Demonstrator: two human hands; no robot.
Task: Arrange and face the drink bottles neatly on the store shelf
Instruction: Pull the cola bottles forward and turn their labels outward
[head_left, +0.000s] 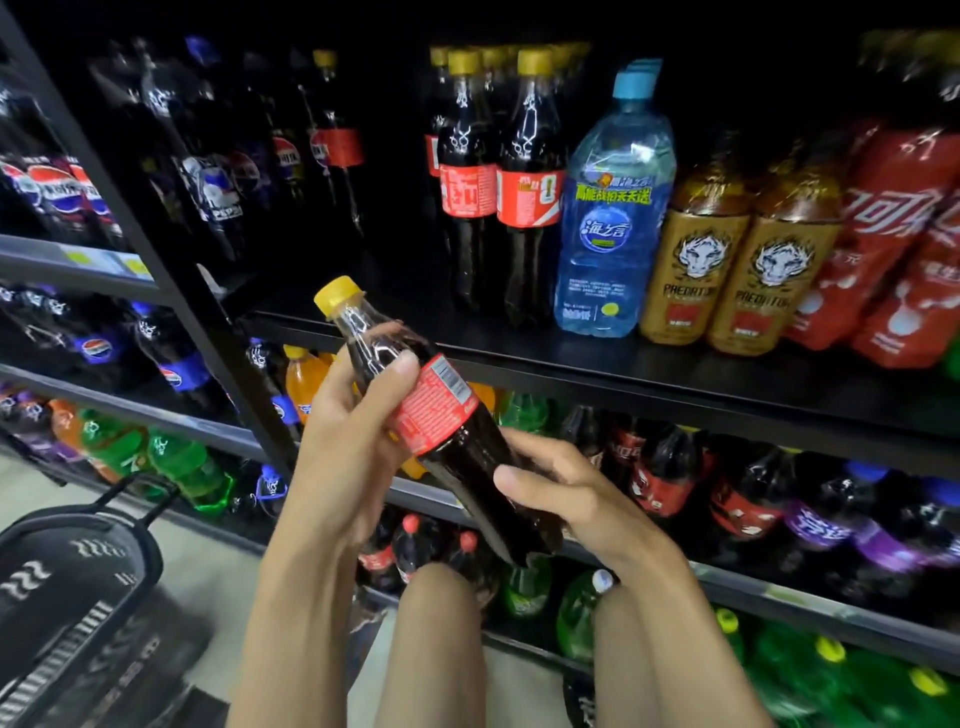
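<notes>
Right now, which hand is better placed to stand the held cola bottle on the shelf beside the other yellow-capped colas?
Left, probably. The left hand grips the cola bottle at its label and sits nearer the dark gap on the shelf. The right hand wraps the bottom end, which has to land.

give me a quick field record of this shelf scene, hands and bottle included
held item: cola bottle, yellow cap, tilted, cap up-left
label: red label, barcode side toward camera
left hand: grips the bottle at the label
right hand: holds the base end
shelf: upright cola row, blue water bottle, gold bottles
lower left: black basket
</notes>
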